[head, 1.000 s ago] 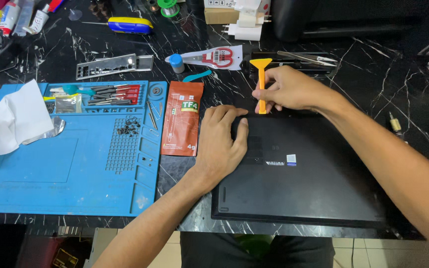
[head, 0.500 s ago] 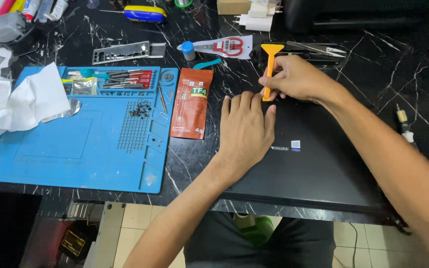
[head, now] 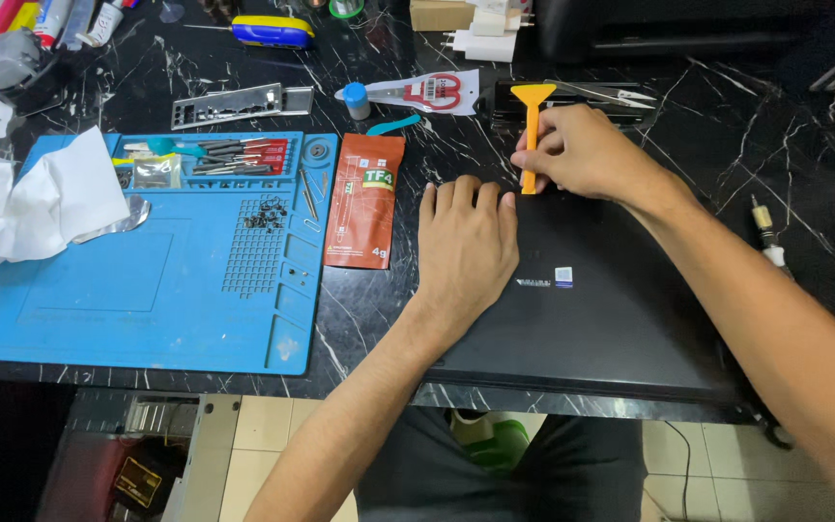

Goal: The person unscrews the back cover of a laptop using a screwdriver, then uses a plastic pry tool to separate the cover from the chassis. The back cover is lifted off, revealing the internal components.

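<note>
Orange pry tool (head: 531, 135) stands roughly upright in view, long axis running near-far, wide flat head pointing far, narrow end down at the far edge of the black laptop (head: 611, 309). Right hand (head: 587, 155) has its grip clenched around the tool's lower shaft. Left hand (head: 466, 242) lies flat, fingers released, palm pressing the laptop's left far corner, just beside the tool. Laptop sits on the black marble bench (head: 804, 145). Orange sachet (head: 364, 198) and blue mat (head: 147, 261) lie left; tweezers (head: 611, 94) far behind the tool.
</note>
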